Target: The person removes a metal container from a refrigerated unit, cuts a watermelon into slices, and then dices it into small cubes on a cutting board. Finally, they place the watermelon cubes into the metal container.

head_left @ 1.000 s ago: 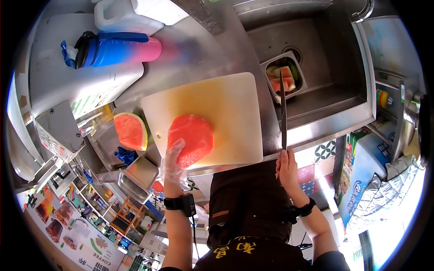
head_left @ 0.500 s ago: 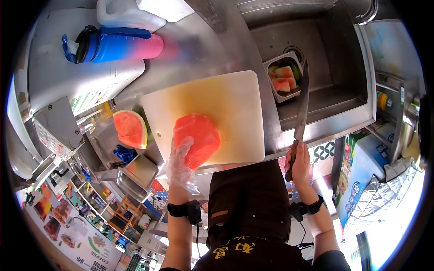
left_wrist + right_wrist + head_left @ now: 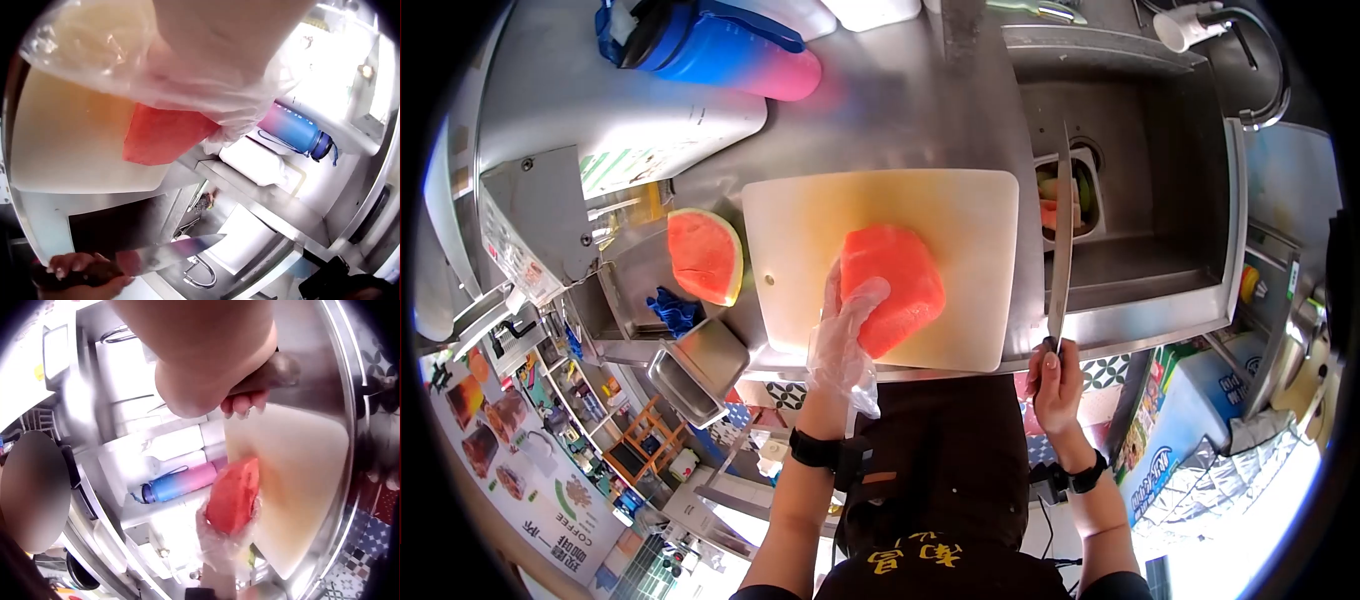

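A peeled chunk of red watermelon (image 3: 900, 290) sits on the pale cutting board (image 3: 795, 225). My left hand (image 3: 850, 330), in a clear plastic glove, grips its left side, with the thumb over the top face and fingers along the far side. In the right wrist view the gloved hand wraps round the watermelon (image 3: 232, 499). To the right of the board, my bare right hand (image 3: 1057, 388) holds a long knife (image 3: 1061, 240) by its dark handle. The blade points away from me over the sink edge; the left wrist view shows the knife (image 3: 172, 252) side-on.
A rind-on watermelon wedge (image 3: 705, 258) lies left of the board, near a blue cloth (image 3: 673, 311) and a metal pan (image 3: 698, 372). A container (image 3: 1094, 205) of watermelon pieces stands in the sink (image 3: 1150, 180). A blue-pink bottle (image 3: 725, 55) is at the back left.
My left hand has carried the watermelon rightward across the board, turning it somewhat. The knife swung outward to the right, then came back nearly upright in view. The head view has shifted.
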Demonstrator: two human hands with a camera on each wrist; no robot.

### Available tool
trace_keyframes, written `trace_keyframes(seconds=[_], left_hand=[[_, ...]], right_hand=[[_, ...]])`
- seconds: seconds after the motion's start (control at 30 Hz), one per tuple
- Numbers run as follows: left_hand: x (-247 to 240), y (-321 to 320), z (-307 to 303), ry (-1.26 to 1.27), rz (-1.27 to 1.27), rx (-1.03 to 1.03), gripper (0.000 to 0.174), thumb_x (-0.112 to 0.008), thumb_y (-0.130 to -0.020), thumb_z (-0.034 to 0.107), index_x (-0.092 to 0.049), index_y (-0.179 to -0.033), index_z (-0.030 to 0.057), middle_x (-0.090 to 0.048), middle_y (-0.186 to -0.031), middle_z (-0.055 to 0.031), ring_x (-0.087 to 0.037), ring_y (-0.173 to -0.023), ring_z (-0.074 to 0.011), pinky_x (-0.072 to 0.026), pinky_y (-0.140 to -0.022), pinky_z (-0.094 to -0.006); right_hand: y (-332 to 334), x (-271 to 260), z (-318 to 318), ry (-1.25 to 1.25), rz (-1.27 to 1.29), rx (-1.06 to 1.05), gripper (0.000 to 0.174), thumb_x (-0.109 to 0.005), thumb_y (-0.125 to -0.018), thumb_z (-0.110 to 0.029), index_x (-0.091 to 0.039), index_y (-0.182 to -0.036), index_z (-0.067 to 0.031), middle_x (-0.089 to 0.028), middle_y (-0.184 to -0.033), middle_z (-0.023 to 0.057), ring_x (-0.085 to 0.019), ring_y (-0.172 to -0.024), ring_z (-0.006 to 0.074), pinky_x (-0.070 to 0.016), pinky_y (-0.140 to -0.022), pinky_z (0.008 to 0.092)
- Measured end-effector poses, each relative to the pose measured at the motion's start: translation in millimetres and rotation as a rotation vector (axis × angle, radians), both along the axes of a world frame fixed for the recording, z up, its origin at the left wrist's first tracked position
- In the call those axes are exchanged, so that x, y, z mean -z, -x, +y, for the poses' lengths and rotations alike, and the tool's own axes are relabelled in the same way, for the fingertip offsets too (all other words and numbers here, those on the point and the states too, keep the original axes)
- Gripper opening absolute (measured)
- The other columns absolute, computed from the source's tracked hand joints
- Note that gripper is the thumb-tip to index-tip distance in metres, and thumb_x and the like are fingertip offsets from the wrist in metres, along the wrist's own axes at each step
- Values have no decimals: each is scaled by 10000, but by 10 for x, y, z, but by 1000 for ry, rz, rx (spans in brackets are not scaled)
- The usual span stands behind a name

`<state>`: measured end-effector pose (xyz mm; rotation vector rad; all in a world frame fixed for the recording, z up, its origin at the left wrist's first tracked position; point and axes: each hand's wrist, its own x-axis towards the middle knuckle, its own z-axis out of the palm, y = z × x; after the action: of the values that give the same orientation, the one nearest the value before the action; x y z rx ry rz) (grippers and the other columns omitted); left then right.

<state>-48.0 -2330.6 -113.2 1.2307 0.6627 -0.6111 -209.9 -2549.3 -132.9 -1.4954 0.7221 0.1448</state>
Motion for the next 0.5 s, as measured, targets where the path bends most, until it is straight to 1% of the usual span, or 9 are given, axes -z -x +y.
trace_keyframes(seconds=[0.07,0.17,0.23,0.27,0.4,0.47,0.5], left_hand=[[-31,-74,-1,51,141,-61,710,-594,-834,6,-291,-1463,138,-448,-1337,-76,-497,-1170,-194,-450,-1000,-344],[68,-22,27,87,-69,71,789,-641,-791,12,-267,-1475,135,-393,-1376,-93,-464,-1218,-215,-440,-1008,-349],[111,-14,-27,54,-158,131,821,-677,-784,60,-249,-1481,118,-354,-1401,-104,-442,-1240,-224,-434,-1008,-361],[137,-12,-60,38,-205,158,839,-695,-780,84,-240,-1484,110,-335,-1413,-109,-431,-1251,-229,-431,-1008,-366],[153,46,-131,-399,-473,521,885,-737,-740,128,-248,-1477,103,-352,-1418,-143,-429,-1244,-299,-432,-1004,-409],[-74,5,-295,-674,-613,720,876,-740,-723,120,-275,-1465,90,-386,-1418,-148,-418,-1242,-348,-420,-1018,-434],[-52,22,-363,-753,-803,748,916,-765,-686,162,-282,-1461,85,-407,-1391,-176,-403,-1235,-384,-407,-1005,-451]], right_hand=[[58,78,66,-99,-24,33,235,-382,-1025,-221,-449,-1033,4,-507,-633,39,-477,-481,82,-394,-440,217],[23,62,136,-141,136,-5,225,-416,-1019,-225,-467,-1014,-7,-507,-615,34,-479,-468,86,-390,-428,224],[-43,52,149,-147,276,-64,229,-437,-1014,-236,-478,-1004,-11,-507,-604,31,-482,-464,88,-389,-422,230],[-29,69,174,-154,306,-69,241,-460,-1008,-257,-492,-977,-20,-500,-578,27,-484,-458,89,-388,-419,237],[24,165,184,-205,363,-178,243,-459,-1008,-262,-505,-967,-27,-497,-561,28,-483,-455,93,-388,-420,248],[21,177,187,-231,417,-225,233,-484,-996,-259,-506,-965,-29,-500,-567,27,-483,-455,94,-388,-421,252],[13,180,192,-253,454,-241,225,-507,-986,-254,-503,-964,-29,-503,-573,25,-483,-456,94,-389,-421,253]])
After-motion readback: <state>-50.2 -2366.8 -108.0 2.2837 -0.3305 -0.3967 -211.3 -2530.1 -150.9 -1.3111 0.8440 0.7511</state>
